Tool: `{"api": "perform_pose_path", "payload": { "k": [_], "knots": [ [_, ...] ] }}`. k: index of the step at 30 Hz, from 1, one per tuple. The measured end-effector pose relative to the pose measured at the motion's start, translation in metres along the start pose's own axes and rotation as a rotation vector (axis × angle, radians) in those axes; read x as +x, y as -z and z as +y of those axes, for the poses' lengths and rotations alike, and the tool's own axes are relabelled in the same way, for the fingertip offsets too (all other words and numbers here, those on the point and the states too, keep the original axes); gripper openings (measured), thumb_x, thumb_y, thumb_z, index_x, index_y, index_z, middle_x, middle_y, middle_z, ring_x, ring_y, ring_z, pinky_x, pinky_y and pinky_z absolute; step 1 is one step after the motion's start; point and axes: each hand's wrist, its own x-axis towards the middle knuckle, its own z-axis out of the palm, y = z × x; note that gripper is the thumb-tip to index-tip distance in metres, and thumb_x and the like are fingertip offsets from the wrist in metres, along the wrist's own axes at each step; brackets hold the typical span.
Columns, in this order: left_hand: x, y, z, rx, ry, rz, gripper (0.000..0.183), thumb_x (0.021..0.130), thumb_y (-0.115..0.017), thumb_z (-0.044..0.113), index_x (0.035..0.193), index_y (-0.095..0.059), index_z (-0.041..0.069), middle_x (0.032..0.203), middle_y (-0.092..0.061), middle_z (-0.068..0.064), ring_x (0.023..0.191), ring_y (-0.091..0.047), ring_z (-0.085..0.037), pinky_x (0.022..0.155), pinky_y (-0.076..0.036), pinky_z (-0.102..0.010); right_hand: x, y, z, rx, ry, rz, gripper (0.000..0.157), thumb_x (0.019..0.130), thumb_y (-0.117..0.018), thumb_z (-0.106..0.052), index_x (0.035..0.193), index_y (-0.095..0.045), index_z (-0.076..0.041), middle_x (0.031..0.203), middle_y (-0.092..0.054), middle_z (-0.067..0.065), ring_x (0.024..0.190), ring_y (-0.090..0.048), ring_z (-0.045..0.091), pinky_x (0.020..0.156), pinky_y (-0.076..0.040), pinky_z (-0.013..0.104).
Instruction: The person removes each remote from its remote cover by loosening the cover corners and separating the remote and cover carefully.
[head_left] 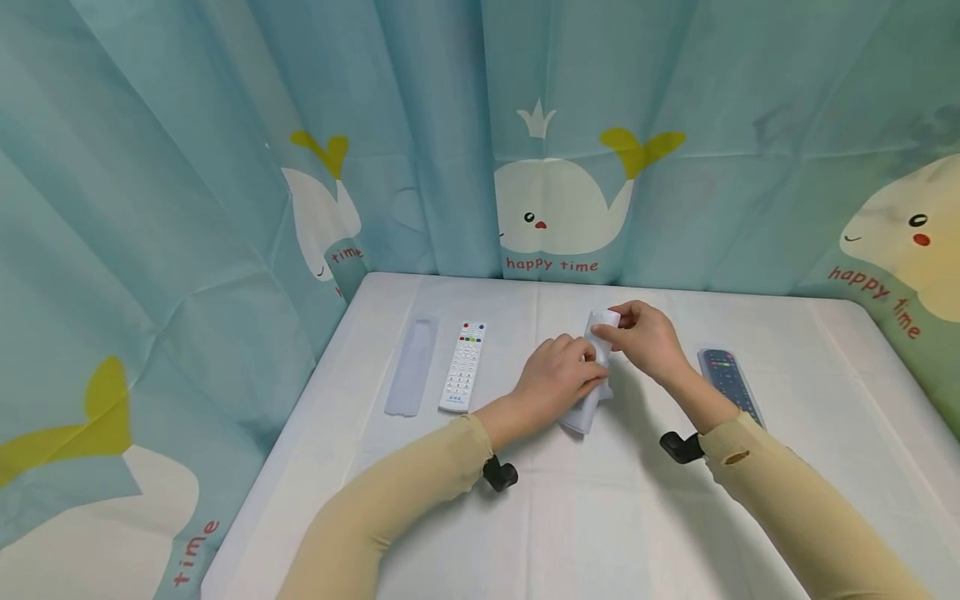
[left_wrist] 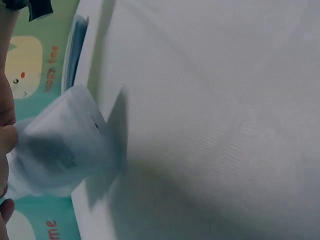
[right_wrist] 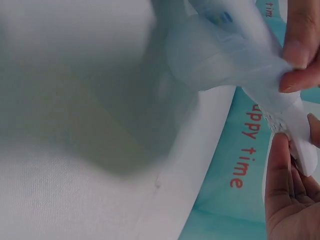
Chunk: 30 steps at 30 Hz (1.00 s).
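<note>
Over the middle of the table, a white remote control (right_wrist: 303,142) lies partly inside a translucent plastic sleeve (right_wrist: 215,57). My left hand (head_left: 561,372) pinches the sleeve partway along it, knuckles up. At the far end my right hand (head_left: 648,337) grips the remote between thumb and fingers; in the right wrist view some of its buttons show beside the thumb. The sleeve's loose end (left_wrist: 65,140) points back toward me and flares wide, tilted close over the table. Most of the remote is hidden by the sleeve and my fingers.
A flat translucent sleeve (head_left: 412,367) lies at the left, with another white remote (head_left: 462,367) beside it. A dark remote (head_left: 727,379) lies at the right, partly behind my right forearm. Curtains (head_left: 450,167) surround the white table (head_left: 600,517) at the back and sides.
</note>
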Motion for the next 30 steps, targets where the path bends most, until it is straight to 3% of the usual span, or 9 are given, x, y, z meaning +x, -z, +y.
{"api": "perform_pose_path", "payload": {
  "k": [8, 14, 23, 26, 30],
  "knots": [
    [0.002, -0.008, 0.011, 0.033, -0.021, 0.010, 0.010, 0.100, -0.070, 0.026, 0.098, -0.079, 0.023, 0.097, -0.060, 0.005, 0.083, -0.051, -0.014, 0.069, -0.042, -0.026, -0.001, -0.005, -0.003, 0.017, 0.052, 0.020, 0.048, 0.097, -0.072, -0.021, 0.135, -0.057, 0.006, 0.108, -0.065, 0.020, 0.090, -0.067, 0.028, 0.066, -0.054, 0.023],
    [-0.007, -0.010, 0.018, 0.024, -0.039, 0.010, 0.007, 0.098, -0.073, 0.025, 0.096, -0.080, 0.024, 0.095, -0.060, 0.006, 0.082, -0.051, -0.013, 0.067, -0.040, -0.024, -0.003, -0.007, -0.002, -0.002, 0.082, 0.025, 0.046, 0.099, -0.069, -0.019, 0.136, -0.056, 0.005, 0.111, -0.064, 0.020, 0.099, -0.062, 0.032, 0.070, -0.051, 0.026],
    [-0.016, -0.008, 0.015, -0.095, 0.090, -0.062, 0.015, 0.101, -0.069, 0.028, 0.112, -0.078, 0.027, 0.103, -0.061, 0.009, 0.092, -0.056, -0.008, 0.075, -0.043, -0.020, -0.002, -0.005, 0.001, -0.007, 0.132, -0.009, 0.049, 0.100, -0.069, -0.023, 0.141, -0.055, 0.002, 0.115, -0.064, 0.020, 0.102, -0.064, 0.032, 0.072, -0.053, 0.030],
    [-0.019, -0.004, 0.010, -0.150, 0.132, -0.101, 0.022, 0.100, -0.068, 0.022, 0.121, -0.074, 0.024, 0.106, -0.062, 0.008, 0.093, -0.056, -0.008, 0.078, -0.045, -0.021, -0.003, -0.002, 0.003, -0.001, 0.128, -0.021, 0.050, 0.100, -0.069, -0.022, 0.141, -0.054, 0.002, 0.116, -0.064, 0.019, 0.102, -0.063, 0.032, 0.073, -0.053, 0.029],
    [-0.024, 0.000, 0.000, -0.191, 0.240, -0.122, 0.029, 0.094, -0.071, 0.016, 0.123, -0.065, 0.018, 0.107, -0.060, 0.006, 0.091, -0.054, -0.010, 0.077, -0.045, -0.023, -0.005, 0.000, 0.005, 0.004, 0.122, -0.029, 0.051, 0.100, -0.070, -0.023, 0.142, -0.054, 0.002, 0.115, -0.063, 0.019, 0.102, -0.061, 0.031, 0.074, -0.052, 0.029]
  ]
}}
